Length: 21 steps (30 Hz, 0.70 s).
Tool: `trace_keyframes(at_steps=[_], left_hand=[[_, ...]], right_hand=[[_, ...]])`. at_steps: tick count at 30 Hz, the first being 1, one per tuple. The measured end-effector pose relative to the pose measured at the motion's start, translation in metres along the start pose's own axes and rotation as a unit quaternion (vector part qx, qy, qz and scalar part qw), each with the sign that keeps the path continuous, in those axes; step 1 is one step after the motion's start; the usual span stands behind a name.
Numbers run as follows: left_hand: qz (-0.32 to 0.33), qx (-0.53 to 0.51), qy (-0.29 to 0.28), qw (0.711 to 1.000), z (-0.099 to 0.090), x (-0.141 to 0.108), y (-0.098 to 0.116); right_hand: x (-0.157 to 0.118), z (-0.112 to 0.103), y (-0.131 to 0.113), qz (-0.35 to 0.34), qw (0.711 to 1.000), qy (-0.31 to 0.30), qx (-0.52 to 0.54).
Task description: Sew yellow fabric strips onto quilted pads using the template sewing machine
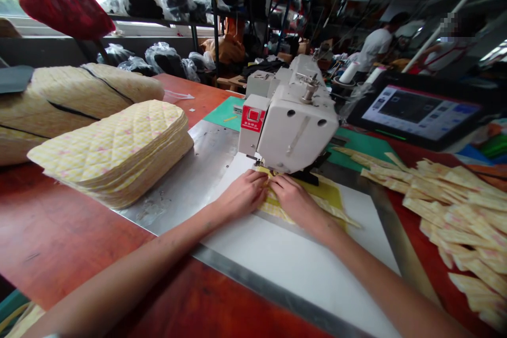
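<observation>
My left hand (244,194) and my right hand (296,199) meet just below the head of an industrial sewing machine (299,121). Fingertips of both are pinched together on a pale yellow checked fabric strip (330,209), close to the needle area. The strip's tapered end trails out past my right hand. Under it lies a yellow-green sheet (336,194) on a white board (285,259). The needle and the pinched part of the fabric are mostly hidden by my fingers and the machine head.
To the left stands a stack of quilted yellow pads (114,142), with a larger tied bundle (99,84) behind it. Many folded fabric strips (455,211) are heaped at the right. A control screen (420,108) stands behind them. Two people are in the background.
</observation>
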State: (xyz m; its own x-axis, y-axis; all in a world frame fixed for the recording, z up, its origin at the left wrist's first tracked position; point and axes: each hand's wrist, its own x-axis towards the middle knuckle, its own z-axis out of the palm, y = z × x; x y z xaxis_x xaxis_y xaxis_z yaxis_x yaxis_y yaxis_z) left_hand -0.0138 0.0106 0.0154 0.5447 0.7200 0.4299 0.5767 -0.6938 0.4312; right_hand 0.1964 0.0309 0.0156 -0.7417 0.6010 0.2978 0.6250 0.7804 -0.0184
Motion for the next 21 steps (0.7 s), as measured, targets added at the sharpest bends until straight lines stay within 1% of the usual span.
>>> trace_keyframes(at_steps=[3, 5, 7, 12, 17, 21], left_hand=[[0.048, 0.043, -0.026, 0.998, 0.005, 0.003, -0.005], [0.059, 0.063, -0.039, 0.996, 0.007, 0.002, -0.005], [0.063, 0.085, -0.05, 0.993, 0.006, 0.002, -0.003], [0.04, 0.129, -0.055, 0.989, 0.005, 0.003, 0.006], [0.016, 0.161, -0.048, 0.986, 0.007, 0.002, 0.01], [0.021, 0.182, -0.054, 0.982, 0.008, 0.001, 0.009]], right_hand=[[-0.012, -0.001, -0.001, 0.017, 0.995, 0.032, 0.091], [-0.021, -0.002, -0.001, 0.03, 0.99, 0.038, 0.131], [-0.028, -0.001, -0.001, 0.048, 0.987, 0.047, 0.149], [-0.037, 0.003, -0.004, 0.08, 0.987, 0.08, 0.115], [-0.04, 0.002, -0.007, 0.094, 0.988, 0.073, 0.098], [-0.042, 0.001, -0.008, 0.103, 0.987, 0.078, 0.098]])
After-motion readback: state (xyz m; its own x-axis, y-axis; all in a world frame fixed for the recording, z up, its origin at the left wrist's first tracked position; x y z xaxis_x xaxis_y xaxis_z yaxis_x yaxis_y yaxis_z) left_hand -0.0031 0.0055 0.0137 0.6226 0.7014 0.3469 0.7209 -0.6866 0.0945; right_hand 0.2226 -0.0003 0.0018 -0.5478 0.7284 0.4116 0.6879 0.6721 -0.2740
